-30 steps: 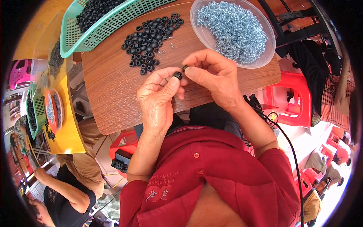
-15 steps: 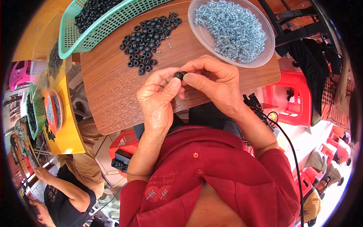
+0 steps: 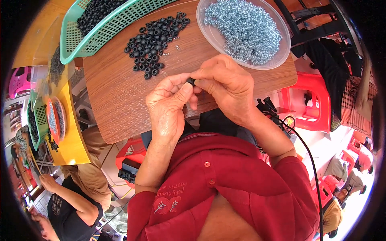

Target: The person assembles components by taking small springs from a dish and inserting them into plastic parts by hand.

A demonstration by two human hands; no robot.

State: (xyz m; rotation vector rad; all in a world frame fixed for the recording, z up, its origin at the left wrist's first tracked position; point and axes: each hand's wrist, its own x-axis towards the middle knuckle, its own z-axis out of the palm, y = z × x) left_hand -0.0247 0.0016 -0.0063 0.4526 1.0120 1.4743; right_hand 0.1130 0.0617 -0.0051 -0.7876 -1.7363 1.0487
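Between my two hands, above the near part of the brown wooden table (image 3: 116, 100), is a small round black plastic piece (image 3: 190, 81). My left hand (image 3: 169, 100) pinches it between thumb and fingers. The thumb and forefinger of my right hand (image 3: 227, 86) close on its right side; their tips cover part of it. Whether a spring is also in my fingers I cannot tell. Beyond my hands lies a loose pile of black round pieces (image 3: 150, 44) with holes in them. A few small metal springs (image 3: 177, 47) lie beside that pile.
A clear round tub (image 3: 286, 52) full of small silvery springs stands at the far right. At the far left is a green plastic basket (image 3: 70, 44) of black pieces. A red stool (image 3: 319, 102) stands right of the table. Another person (image 3: 74, 201) works at a yellow table (image 3: 76, 140) on the left.
My right hand has rolled over, its fingers now covering more of the black piece. The left hand keeps its pinch in nearly the same place. The view has shifted slightly.
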